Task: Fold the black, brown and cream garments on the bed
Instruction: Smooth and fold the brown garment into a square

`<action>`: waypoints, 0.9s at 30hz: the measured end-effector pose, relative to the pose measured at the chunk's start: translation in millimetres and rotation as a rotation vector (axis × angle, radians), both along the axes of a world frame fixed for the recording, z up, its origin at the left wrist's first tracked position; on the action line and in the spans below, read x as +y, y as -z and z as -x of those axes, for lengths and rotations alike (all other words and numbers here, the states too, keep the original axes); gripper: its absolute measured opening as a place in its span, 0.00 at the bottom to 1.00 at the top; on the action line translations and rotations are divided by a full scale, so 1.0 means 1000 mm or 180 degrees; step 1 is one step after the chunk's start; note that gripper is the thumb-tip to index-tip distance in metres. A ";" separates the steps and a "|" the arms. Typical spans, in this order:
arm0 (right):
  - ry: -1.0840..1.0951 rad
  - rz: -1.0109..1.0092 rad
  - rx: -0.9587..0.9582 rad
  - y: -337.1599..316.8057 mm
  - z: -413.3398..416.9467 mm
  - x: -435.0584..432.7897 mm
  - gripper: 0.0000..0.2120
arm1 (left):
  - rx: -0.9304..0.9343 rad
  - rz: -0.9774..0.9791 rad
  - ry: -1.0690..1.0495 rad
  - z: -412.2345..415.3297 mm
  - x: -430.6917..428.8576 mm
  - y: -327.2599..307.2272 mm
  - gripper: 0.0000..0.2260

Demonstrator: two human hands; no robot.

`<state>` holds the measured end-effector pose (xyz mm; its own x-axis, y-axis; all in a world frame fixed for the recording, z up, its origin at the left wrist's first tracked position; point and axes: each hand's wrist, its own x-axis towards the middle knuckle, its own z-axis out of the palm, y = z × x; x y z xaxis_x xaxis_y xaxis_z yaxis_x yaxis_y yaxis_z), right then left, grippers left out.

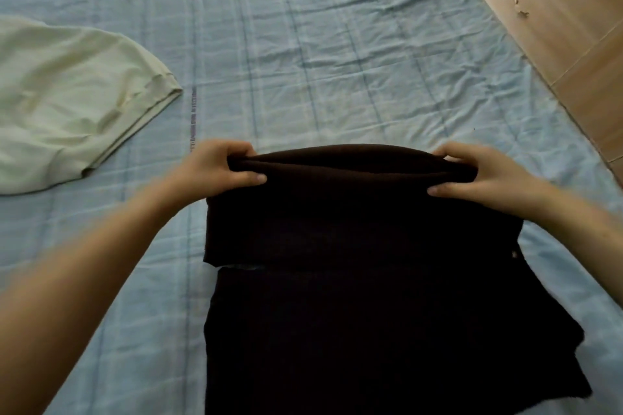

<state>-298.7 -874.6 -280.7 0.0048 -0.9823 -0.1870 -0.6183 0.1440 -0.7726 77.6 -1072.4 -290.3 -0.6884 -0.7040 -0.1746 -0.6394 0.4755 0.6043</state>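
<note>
A dark brown garment (354, 296) lies on the bed in front of me, its far part doubled back into a thick fold. My left hand (215, 165) grips the left end of that fold, thumb on top and fingers curled under. My right hand (485, 172) grips the right end the same way. The folded edge is lifted slightly between the two hands. A cream garment (67, 101) lies spread and rumpled at the left edge of the view, apart from both hands.
The bed (320, 44) is covered with a wrinkled light blue checked sheet. Its right edge runs diagonally, with a tan tiled floor (566, 27) beyond it. Bare sheet stretches beyond the brown garment.
</note>
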 end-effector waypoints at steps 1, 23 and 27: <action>0.0011 -0.0002 -0.0104 -0.008 -0.006 0.009 0.14 | 0.0059 -0.0022 -0.0009 -0.005 0.008 -0.004 0.08; 0.0449 0.0581 0.2344 0.045 -0.146 0.275 0.28 | -0.0495 0.2377 0.1153 -0.126 0.326 0.036 0.03; 0.0695 0.0243 0.2157 0.031 -0.165 0.274 0.26 | -0.0375 0.1885 0.1106 -0.122 0.325 0.024 0.13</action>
